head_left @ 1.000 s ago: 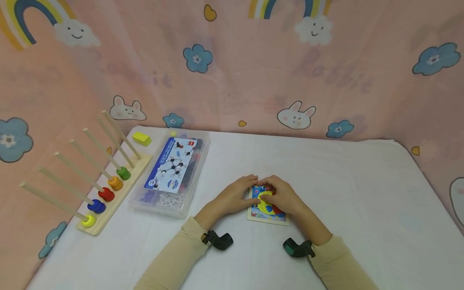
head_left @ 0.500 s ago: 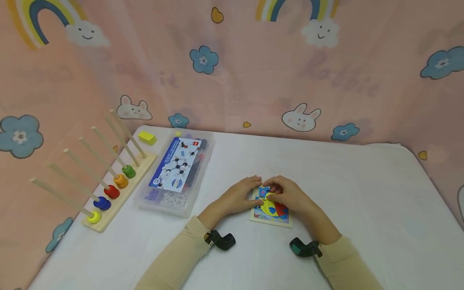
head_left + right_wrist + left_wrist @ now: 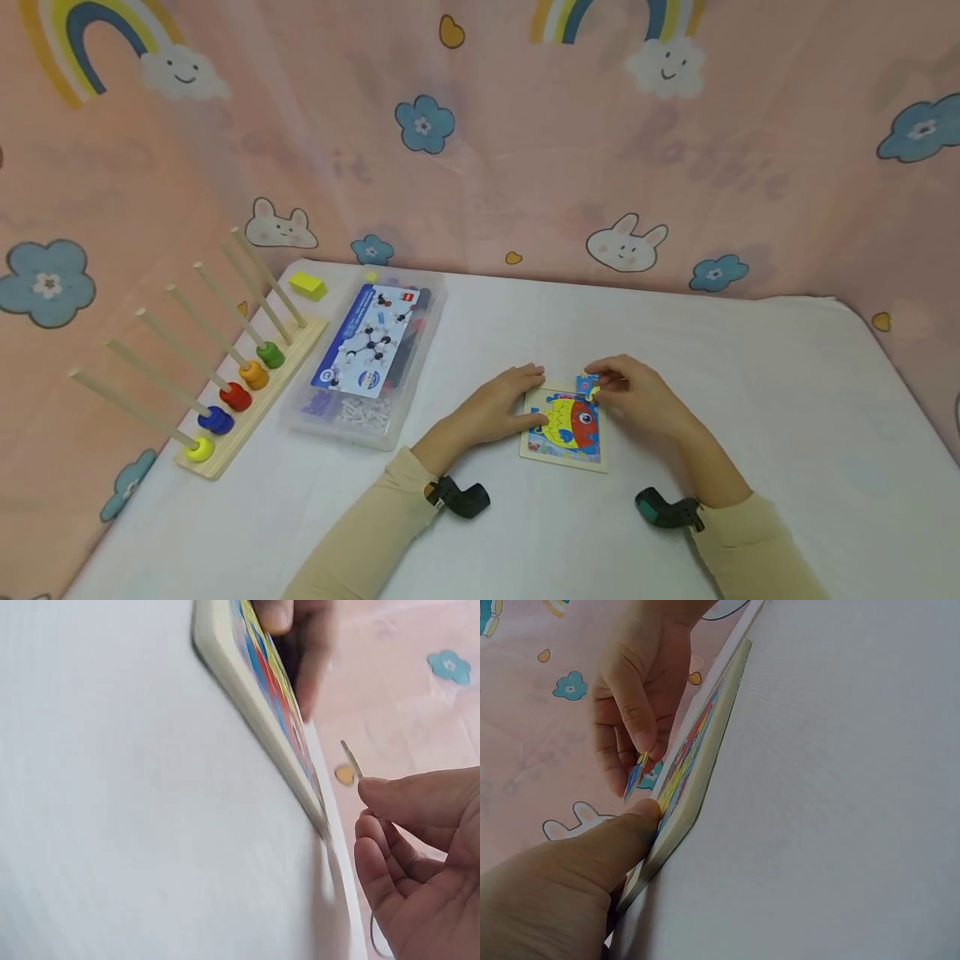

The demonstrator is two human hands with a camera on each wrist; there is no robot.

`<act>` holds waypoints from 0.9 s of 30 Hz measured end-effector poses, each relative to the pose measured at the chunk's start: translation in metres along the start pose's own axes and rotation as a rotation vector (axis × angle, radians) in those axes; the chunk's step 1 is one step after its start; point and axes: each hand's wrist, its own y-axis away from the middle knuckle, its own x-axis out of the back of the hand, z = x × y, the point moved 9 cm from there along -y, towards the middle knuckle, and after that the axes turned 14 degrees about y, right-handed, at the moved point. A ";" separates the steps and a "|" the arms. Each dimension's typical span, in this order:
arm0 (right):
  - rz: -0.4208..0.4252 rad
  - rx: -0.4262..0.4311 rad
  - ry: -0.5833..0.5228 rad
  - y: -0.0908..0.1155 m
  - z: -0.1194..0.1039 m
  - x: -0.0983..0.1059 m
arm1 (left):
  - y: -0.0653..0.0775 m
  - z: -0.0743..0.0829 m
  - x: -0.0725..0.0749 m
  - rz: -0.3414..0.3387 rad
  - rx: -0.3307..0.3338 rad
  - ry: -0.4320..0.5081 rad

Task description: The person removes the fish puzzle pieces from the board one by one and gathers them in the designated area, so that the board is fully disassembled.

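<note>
A small wooden jigsaw puzzle (image 3: 561,429) with a yellow and red fish lies on the white table. My left hand (image 3: 491,407) holds it at the left side; the thumb lies on the picture and the fingers are along the far left corner, partly hidden. Between thumb and fingertips my right hand (image 3: 641,402) pinches a blue puzzle piece (image 3: 586,383) with a bit of yellow, over the puzzle's far right corner. Seen edge-on in the right wrist view, the thin piece (image 3: 351,759) stands apart from the board.
To the left is a clear plastic case (image 3: 378,412) with a molecule label. Beside it stands a wooden peg rack (image 3: 206,458) with coloured beads on several pegs. A yellow block (image 3: 308,286) lies behind them. A pink patterned cloth (image 3: 480,167) hangs behind the table.
My right hand has lifted away to the right with the blue piece pinched, uncovering the fish's red head. The left hand stays on the puzzle. The head view has shifted slightly.
</note>
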 end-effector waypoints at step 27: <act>0.208 -0.095 0.066 0.011 0.078 0.035 | -0.001 -0.001 0.000 -0.007 0.010 -0.012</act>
